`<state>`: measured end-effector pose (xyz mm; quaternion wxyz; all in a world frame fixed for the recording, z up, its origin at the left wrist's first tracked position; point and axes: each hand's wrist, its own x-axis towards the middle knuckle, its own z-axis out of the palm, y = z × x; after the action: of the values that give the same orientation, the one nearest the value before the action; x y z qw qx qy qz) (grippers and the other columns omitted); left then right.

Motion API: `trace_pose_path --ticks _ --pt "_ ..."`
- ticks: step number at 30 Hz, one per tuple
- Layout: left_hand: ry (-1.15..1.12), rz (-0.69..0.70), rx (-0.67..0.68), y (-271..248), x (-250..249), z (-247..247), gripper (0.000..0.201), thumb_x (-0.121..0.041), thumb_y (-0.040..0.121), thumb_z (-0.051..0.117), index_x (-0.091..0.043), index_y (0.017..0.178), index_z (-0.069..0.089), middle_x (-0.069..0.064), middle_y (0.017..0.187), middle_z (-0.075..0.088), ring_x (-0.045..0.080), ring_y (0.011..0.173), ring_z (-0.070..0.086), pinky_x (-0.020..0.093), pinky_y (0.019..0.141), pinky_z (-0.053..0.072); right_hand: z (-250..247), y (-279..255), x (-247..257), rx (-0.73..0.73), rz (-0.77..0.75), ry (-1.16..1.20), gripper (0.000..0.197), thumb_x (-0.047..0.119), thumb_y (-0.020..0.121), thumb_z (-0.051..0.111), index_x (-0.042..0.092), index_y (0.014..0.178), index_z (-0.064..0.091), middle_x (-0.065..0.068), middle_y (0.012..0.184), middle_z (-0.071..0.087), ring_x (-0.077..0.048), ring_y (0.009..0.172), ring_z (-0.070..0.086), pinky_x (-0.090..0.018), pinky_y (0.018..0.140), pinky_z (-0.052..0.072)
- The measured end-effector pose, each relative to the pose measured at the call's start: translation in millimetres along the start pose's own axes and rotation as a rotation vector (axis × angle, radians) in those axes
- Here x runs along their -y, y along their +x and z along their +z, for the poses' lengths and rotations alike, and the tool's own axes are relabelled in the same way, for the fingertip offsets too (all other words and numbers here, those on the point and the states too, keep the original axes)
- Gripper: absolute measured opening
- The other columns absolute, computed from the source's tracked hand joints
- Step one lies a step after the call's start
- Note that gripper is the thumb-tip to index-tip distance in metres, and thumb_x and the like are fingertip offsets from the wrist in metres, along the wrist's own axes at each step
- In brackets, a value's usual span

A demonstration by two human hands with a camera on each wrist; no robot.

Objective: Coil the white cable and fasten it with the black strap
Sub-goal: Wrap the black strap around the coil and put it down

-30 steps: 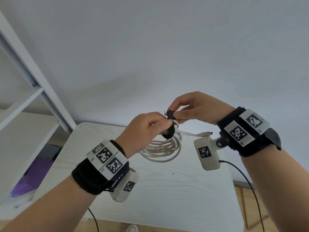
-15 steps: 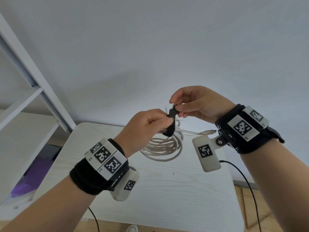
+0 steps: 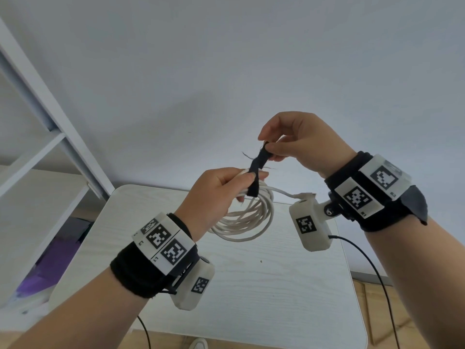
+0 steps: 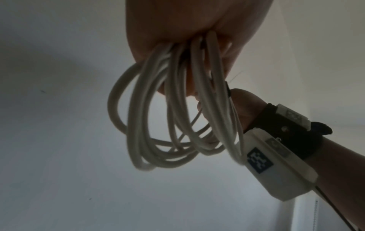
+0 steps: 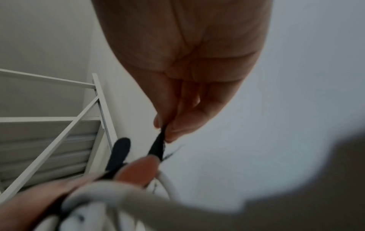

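Observation:
The white cable [image 3: 247,221] hangs in several loops from my left hand [image 3: 221,192], which grips the top of the bundle in the air above the table; the loops [image 4: 173,125] dangle below the fist in the left wrist view. One cable end with a plug [image 3: 300,196] sticks out to the right. A black strap [image 3: 258,170] crosses the bundle by my left thumb. My right hand [image 3: 297,144] pinches the strap's upper end [image 5: 159,143] between thumb and fingertip and holds it stretched up and right. The strap's other end [image 5: 119,154] sticks out loose.
A small white wooden table [image 3: 264,293] lies below the hands, against a pale wall. A white shelf frame [image 3: 50,127] stands at the left with something purple [image 3: 47,268] on the floor under it. Thin black wires run from both wrist cameras.
My right hand has lifted up and to the right, drawing the strap's end out longer from the bundle. My left hand has kept its grip on the coil.

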<state>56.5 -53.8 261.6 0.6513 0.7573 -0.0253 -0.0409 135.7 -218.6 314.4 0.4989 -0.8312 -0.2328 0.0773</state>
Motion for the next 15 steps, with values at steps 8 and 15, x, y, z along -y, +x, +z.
trace_pose_path --ticks 8,15 --pt "-0.105 -0.005 0.016 -2.3 -0.8 3.5 0.010 -0.018 0.094 0.051 -0.021 0.101 0.056 -0.010 0.045 0.040 0.007 0.043 0.034 0.022 0.043 0.024 -0.1 0.5 1.4 -0.006 0.004 -0.042 0.024 -0.005 0.081 0.058 0.018 0.077 0.062 -0.014 0.083 0.066 -0.012 0.058 0.063 -0.016 0.059 0.051" --pt "-0.112 0.114 0.028 -6.1 3.5 2.2 0.022 -0.014 0.094 0.050 -0.029 0.104 0.063 -0.007 0.050 0.043 0.008 0.045 0.037 0.019 0.043 0.029 -0.9 -0.7 1.9 -0.003 0.018 -0.048 0.023 -0.005 0.081 0.058 0.017 0.076 0.061 -0.006 0.074 0.065 -0.005 0.053 0.061 -0.014 0.057 0.051"
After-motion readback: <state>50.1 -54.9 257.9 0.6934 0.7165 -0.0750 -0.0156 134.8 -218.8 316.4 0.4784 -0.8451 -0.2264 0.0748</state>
